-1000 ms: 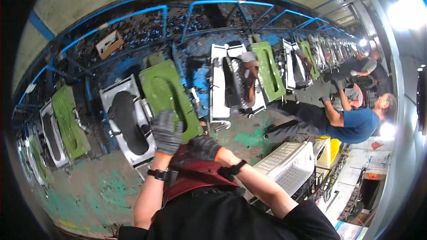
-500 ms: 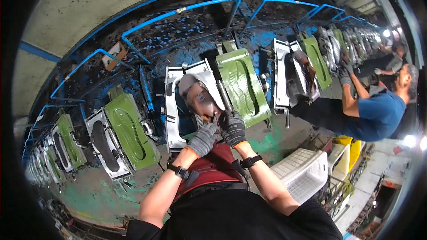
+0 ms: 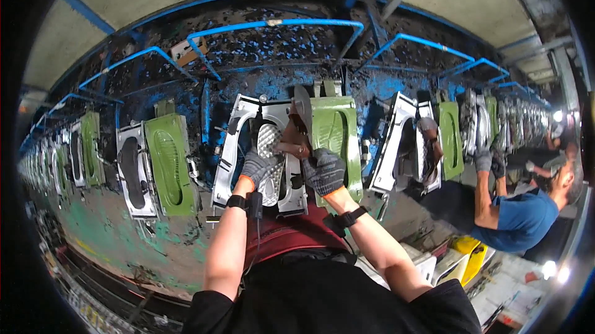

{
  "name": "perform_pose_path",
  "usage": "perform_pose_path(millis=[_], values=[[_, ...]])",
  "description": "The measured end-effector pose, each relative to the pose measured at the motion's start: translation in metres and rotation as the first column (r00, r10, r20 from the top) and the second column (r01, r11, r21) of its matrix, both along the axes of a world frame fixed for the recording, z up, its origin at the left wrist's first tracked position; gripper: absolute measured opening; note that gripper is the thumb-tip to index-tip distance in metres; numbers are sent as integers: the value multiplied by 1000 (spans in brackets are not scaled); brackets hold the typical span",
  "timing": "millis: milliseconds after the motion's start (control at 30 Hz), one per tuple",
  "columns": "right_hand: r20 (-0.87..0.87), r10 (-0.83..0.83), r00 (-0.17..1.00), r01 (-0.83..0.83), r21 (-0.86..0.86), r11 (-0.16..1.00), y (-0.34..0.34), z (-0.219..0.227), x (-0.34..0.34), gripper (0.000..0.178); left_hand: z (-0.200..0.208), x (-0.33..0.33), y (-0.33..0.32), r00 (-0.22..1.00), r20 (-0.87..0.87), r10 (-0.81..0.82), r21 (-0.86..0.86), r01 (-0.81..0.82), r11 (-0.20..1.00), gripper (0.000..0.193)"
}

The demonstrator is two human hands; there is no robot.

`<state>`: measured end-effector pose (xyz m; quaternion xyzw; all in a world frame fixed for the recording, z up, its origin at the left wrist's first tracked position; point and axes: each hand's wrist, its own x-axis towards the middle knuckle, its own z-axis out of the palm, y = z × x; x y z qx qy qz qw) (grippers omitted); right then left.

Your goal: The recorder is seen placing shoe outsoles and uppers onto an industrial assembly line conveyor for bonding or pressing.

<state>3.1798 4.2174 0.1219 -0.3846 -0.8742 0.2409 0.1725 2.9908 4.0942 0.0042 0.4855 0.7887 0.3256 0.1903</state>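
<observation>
In front of me a brown shoe upper with a grey strip along one side (image 3: 296, 132) stands tilted above a metal mould. My right hand (image 3: 325, 171), in a grey knit glove, is closed around its lower end. My left hand (image 3: 257, 168), gloved the same way, has its fingers curled at the shoe's left side; how firmly they grip is hidden. Beneath lies a silver waffle-patterned foot form (image 3: 269, 139), between the silver mould frames (image 3: 232, 142). A green mould plate (image 3: 338, 132) with a sole-shaped hollow lies behind my right hand.
More moulds with green plates (image 3: 166, 167) line up to the left. On the right, another mould (image 3: 396, 142) holds a brown shoe. A co-worker in a blue shirt (image 3: 517, 219) works farther right. Blue rails (image 3: 273, 23) run behind. A yellow container (image 3: 469, 256) stands at lower right.
The shoe has come up from lying in the mould and is now tilted upright. The silver frames have spread apart, showing the waffle-patterned form. My hands have moved farther apart.
</observation>
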Motion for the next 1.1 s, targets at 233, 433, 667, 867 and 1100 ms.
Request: perform_pose_path(millis=[233, 433, 667, 867, 1100], values=[[329, 471, 818, -500, 3, 866, 6, -9, -85, 31, 29, 20, -61, 866, 483, 128, -280, 14, 960, 74], [166, 942, 292, -790, -513, 336, -123, -251, -14, 29, 29, 27, -80, 740, 661, 125, -355, 161, 921, 47], [240, 269, 933, -157, -401, 902, -58, -70, -74, 48, -28, 40, -84, 62, 881, 469, -312, -669, 675, 55], [294, 108, 950, 32, -434, 900, -59, -66, -56, 31, -23, 45, -77, 134, 914, 382, -177, -716, 675, 48], [174, -150, 973, 191, -249, 950, -32, -75, -53, 25, -19, 20, 6, 329, 901, 282, 19, -681, 732, 44]])
